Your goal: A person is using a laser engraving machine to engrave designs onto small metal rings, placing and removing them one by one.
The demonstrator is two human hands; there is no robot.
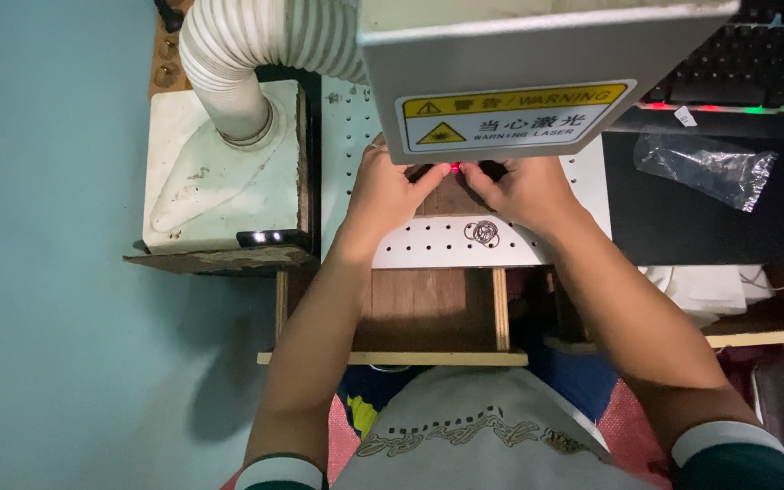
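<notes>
A teal floor and a white perforated plate point(428, 243) under a grey laser head point(537, 54) are seen. A small dark wooden piece point(451, 195) is pinched between the left hand point(390, 186) and right hand point(524, 189), fingertips drawn together beside a red dot point(456, 167). Positioning seems underway; no finished mark is visible. Metal rings point(482, 232) lie nearby on the plate. A ribbed hose point(238, 54) is fitted to a white box at left.

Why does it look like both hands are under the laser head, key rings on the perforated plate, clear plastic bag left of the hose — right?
One slip: the head view shows the clear plastic bag right of the hose, below the keyboard. Both hands, left hand and right hand, are under the laser head; key rings lie on the perforated plate.
</notes>
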